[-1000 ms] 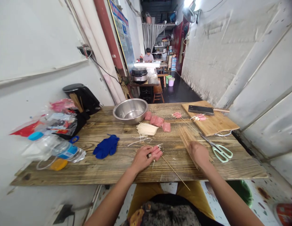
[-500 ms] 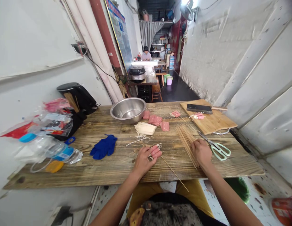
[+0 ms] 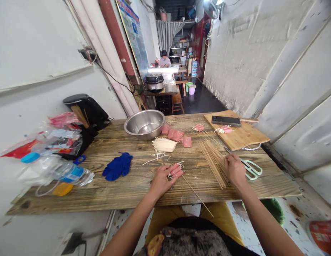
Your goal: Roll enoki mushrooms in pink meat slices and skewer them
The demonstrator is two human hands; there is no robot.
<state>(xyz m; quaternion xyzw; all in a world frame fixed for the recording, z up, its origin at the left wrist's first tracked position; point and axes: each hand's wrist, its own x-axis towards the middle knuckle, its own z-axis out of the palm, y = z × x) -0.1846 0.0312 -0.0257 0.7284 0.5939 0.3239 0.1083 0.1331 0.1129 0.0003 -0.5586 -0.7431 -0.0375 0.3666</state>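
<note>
My left hand (image 3: 162, 180) is closed around a bundle of pink meat rolls (image 3: 176, 170) filled with thin white enoki mushrooms. From the bundle a wooden skewer (image 3: 196, 195) slants out past the table's front edge. To the right, my right hand (image 3: 234, 170) has its fingers curled together; what they hold, if anything, is hidden. It sits between a pile of bare skewers (image 3: 212, 161) and green-handled scissors (image 3: 251, 169), partly covering the scissors. Beyond my left hand lie loose enoki mushrooms (image 3: 164, 145) and flat slices of pink meat (image 3: 175, 135).
A steel bowl (image 3: 144, 124) stands at the back. Finished-looking rolls (image 3: 199, 127) rest near a cutting board (image 3: 249, 137) bearing a cleaver (image 3: 225, 121) and more rolls (image 3: 224, 129). Leftward are blue gloves (image 3: 117, 166) and a water bottle (image 3: 72, 175). A person (image 3: 164, 61) sits far back.
My right hand has moved right and slightly away from me, off the skewer pile toward the scissors. The left hand keeps its hold on the rolls.
</note>
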